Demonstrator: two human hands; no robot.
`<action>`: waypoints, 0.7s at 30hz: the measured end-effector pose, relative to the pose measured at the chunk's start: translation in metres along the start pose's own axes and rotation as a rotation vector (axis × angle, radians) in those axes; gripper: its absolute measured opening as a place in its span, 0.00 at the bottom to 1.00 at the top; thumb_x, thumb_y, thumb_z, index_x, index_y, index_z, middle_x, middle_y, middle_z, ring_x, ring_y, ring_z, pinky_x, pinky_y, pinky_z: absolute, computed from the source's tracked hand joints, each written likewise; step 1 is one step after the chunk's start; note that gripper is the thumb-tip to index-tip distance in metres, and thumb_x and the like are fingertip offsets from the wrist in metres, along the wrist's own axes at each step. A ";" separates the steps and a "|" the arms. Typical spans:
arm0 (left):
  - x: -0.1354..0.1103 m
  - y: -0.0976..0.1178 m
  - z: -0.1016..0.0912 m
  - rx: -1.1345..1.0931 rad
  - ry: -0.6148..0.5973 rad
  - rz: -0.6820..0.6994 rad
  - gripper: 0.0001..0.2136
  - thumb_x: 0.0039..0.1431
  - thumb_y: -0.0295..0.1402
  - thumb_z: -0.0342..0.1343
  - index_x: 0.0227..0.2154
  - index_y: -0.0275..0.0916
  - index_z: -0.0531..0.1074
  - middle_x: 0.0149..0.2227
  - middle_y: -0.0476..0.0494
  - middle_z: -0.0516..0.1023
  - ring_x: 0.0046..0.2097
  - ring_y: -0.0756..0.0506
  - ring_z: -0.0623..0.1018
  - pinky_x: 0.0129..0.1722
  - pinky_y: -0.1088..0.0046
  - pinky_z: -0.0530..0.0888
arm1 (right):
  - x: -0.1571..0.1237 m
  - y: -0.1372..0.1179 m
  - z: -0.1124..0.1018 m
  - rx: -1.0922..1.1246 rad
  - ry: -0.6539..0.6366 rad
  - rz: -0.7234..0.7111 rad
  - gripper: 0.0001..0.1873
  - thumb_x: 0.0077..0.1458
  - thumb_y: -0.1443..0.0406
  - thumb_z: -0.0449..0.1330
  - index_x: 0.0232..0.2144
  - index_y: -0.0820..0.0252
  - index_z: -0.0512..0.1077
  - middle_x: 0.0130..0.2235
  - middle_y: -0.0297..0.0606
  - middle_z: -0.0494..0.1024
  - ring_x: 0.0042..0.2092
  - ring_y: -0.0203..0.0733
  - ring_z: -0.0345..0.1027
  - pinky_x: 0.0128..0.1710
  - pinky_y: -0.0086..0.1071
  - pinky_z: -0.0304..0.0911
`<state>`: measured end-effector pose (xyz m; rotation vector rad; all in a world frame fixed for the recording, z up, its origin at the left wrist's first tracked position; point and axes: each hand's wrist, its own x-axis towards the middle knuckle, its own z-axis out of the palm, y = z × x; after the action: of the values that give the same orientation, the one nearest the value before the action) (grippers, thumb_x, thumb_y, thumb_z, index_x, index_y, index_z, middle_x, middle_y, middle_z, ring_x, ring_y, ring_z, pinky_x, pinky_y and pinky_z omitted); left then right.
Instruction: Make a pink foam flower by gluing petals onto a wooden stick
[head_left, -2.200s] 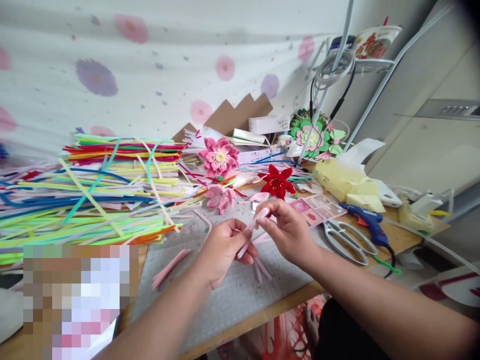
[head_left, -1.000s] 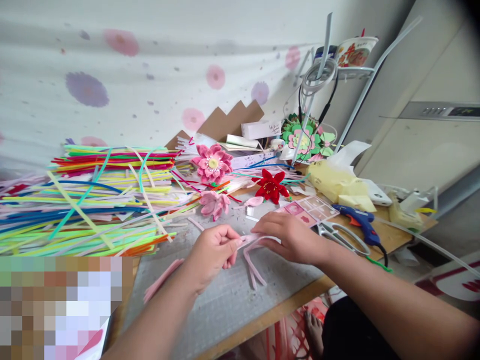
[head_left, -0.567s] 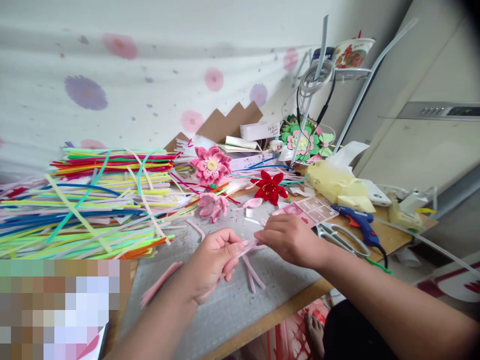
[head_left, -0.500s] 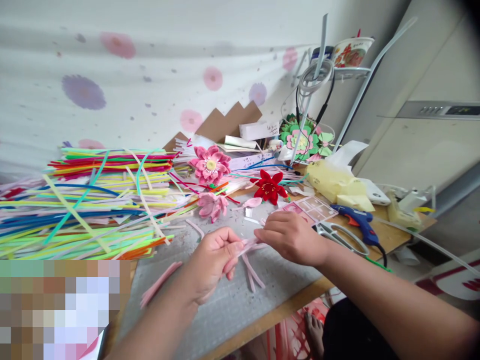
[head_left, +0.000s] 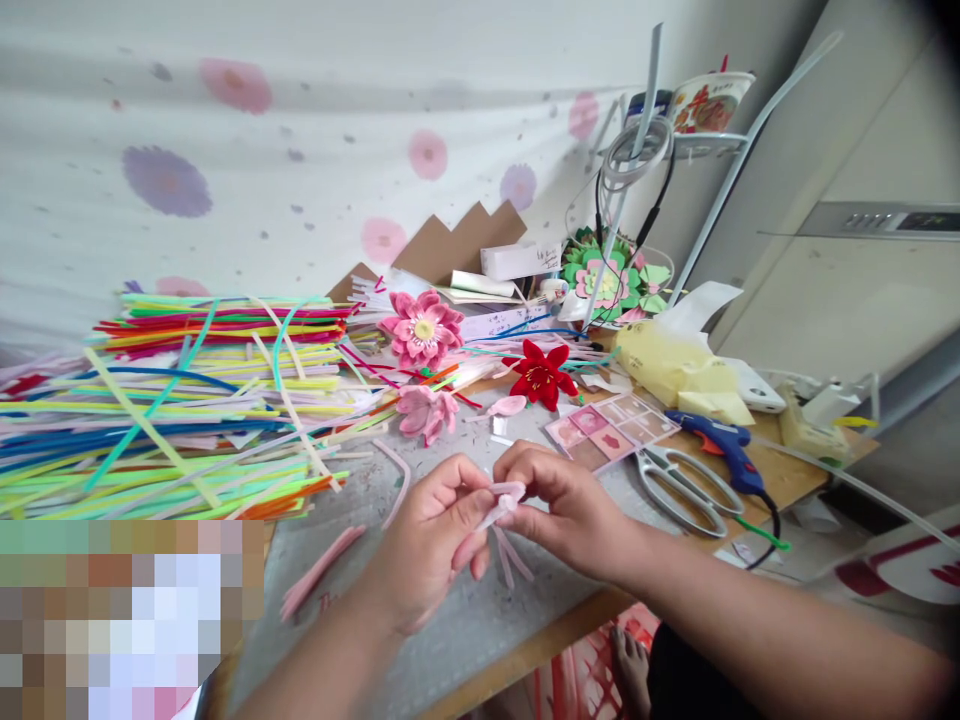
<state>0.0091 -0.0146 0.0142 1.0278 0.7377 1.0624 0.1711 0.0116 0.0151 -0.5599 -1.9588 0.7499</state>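
Between both hands is a bent pale pink pipe cleaner (head_left: 511, 490), doubled over into a narrow loop. My left hand (head_left: 435, 535) pinches it between thumb and fingers. My right hand (head_left: 562, 505) grips the folded end from the other side, its fingertips close to the left thumb. Just below, pale pink strips (head_left: 516, 562) stick out over the grey cutting mat (head_left: 420, 650); whether they are held or lie on it I cannot tell. A small pink bundle (head_left: 324, 572) of stems rests left of my left hand. Beyond the hands lies one pink petal (head_left: 507, 405).
Heaps of coloured pipe cleaners (head_left: 187, 400) cover the left side. A dark pink flower (head_left: 424, 330), a paler one (head_left: 427, 412) and a red flower (head_left: 541, 374) lie at the back. To the right are an eyeshadow-like palette (head_left: 600, 440), scissors (head_left: 686, 490) and a blue glue gun (head_left: 716, 445).
My right hand has turned and drawn in toward the left. The pink pipe cleaner, stretched between the hands before, is now bent back on itself. The palette and scissors show more fully.
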 end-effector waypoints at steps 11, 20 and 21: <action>0.003 0.003 -0.010 0.187 0.046 0.072 0.08 0.55 0.36 0.55 0.25 0.39 0.66 0.13 0.60 0.57 0.14 0.57 0.55 0.17 0.79 0.63 | 0.006 0.002 -0.036 -0.437 -0.194 -0.203 0.05 0.59 0.69 0.53 0.31 0.60 0.67 0.30 0.38 0.69 0.30 0.36 0.63 0.29 0.28 0.60; 0.004 -0.002 -0.013 0.435 0.026 0.066 0.07 0.57 0.37 0.52 0.27 0.40 0.64 0.16 0.57 0.61 0.18 0.53 0.62 0.19 0.76 0.65 | 0.000 -0.004 -0.052 -0.797 -0.284 -0.353 0.12 0.58 0.73 0.47 0.36 0.63 0.71 0.33 0.43 0.72 0.31 0.39 0.62 0.29 0.32 0.58; 0.004 -0.001 -0.013 0.484 0.030 0.069 0.07 0.58 0.37 0.51 0.27 0.40 0.65 0.16 0.56 0.62 0.19 0.53 0.63 0.20 0.76 0.64 | -0.001 -0.004 -0.050 -0.803 -0.278 -0.346 0.12 0.58 0.73 0.48 0.35 0.63 0.71 0.32 0.42 0.72 0.32 0.40 0.62 0.29 0.32 0.58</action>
<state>-0.0006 -0.0074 0.0080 1.4589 1.0190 0.9806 0.2156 0.0223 0.0365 -0.5670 -2.5143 -0.2223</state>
